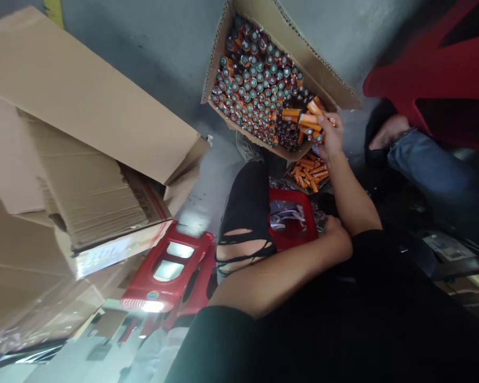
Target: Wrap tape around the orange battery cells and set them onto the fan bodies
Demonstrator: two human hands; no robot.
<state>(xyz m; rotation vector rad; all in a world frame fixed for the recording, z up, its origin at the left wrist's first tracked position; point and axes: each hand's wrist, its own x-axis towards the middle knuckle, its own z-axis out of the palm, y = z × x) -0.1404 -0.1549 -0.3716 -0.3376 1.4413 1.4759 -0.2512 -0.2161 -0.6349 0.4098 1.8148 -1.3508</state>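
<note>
My right hand [332, 133] is closed round several orange cylindrical battery cells [312, 118] above the right-hand corner of an open cardboard box [323, 74]. Inside the box, many cells [257, 80] stand upright in rows with their round ends up; a darker patch [289, 133] lies near my right hand. Below that hand, a smaller container holds loose orange cells [309, 173] lying in a jumble. My left hand [334, 227] is lower, beside a red plastic stool [312, 213], with its wrist bent and its fingers hidden from view.
Large cardboard cartons [83, 101] stand at the left, near another red plastic stool [163, 271]. My knee in ripped black trousers [243, 213] is in the middle. At the right are another person's jeans leg [427, 165] and a red chair [427, 80].
</note>
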